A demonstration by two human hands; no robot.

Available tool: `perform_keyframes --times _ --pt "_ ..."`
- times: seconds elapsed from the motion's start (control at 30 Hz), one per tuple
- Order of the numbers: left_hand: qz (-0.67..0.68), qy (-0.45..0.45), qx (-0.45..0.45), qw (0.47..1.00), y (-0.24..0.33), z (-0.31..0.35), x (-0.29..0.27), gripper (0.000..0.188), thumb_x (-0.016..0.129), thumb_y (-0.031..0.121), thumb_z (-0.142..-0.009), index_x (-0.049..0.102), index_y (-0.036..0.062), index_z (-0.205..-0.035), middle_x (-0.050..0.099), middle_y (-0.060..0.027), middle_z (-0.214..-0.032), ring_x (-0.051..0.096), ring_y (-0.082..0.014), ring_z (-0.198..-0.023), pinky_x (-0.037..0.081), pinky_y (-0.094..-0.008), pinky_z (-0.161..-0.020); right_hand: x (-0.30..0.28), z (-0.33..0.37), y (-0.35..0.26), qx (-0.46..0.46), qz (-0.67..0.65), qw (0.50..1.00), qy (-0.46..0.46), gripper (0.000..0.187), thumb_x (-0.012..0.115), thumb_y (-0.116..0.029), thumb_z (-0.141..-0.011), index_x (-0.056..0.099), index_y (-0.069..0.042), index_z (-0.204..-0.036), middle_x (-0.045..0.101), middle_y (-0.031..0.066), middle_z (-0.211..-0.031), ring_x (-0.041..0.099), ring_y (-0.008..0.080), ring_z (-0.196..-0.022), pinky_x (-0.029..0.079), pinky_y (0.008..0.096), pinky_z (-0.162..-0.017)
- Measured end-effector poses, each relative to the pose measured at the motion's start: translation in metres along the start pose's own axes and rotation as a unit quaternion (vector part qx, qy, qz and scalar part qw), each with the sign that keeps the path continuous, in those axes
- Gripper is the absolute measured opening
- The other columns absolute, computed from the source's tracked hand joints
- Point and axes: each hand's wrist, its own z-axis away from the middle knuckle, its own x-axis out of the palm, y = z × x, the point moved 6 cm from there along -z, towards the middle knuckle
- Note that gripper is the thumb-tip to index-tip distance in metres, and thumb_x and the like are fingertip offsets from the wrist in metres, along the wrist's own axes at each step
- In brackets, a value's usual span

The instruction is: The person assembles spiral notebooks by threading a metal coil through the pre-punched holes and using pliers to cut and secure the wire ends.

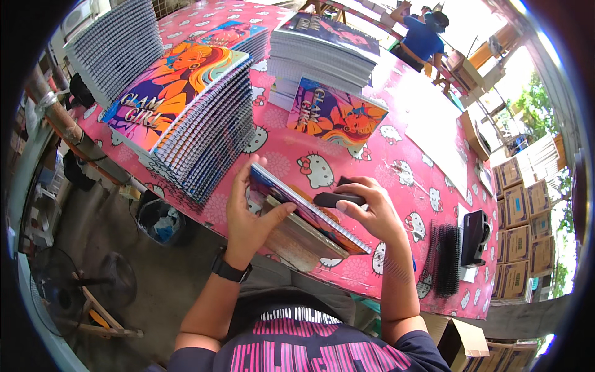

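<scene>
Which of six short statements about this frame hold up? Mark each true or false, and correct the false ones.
1. The left hand holds a notebook. True.
2. The right hand is empty. False: it holds a black object.
3. The watch is on the right wrist. False: it is on the left.
4. Black coils lie on the table. True.
5. The background worker is dressed in red on top. False: in blue.
6. A tall stack stands left of the held notebook. True.
</scene>
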Motion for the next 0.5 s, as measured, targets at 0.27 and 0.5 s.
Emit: perform_keyframes --times 0.27,0.5 --pt "0.000 0.012 0.017 1.000 -0.005 0.008 0.007 0.071 0.071 -0.005 -0.077 0.039 -0.0022 -0.140 0.048 -0.0094 -0.126 0.049 -0.0164 -0.117 0.038 -0.0264 -0.099 -0.010 0.006 -0.001 -0.007 0.099 0.991 0.089 0.052 0.067 -0.048 -0.076 0.070 -0.003 -0.103 0.062 0.0188 -0.113 0.059 0.0298 -0.106 0.045 0.0392 -0.092" --pt "-0.014 0.012 0.016 1.000 -0.011 0.012 0.009 0.069 0.067 -0.003 -0.082 0.034 -0.0018 -0.143 0.043 -0.0042 -0.115 0.048 -0.0129 -0.107 0.039 -0.0246 -0.096 -0.007 -0.005 -0.008 -0.016 0.144 0.985 0.095 0.047 0.064 -0.043 -0.080 0.071 -0.002 -0.101 0.064 0.0188 -0.107 0.057 0.0282 -0.109 0.044 0.0371 -0.091"
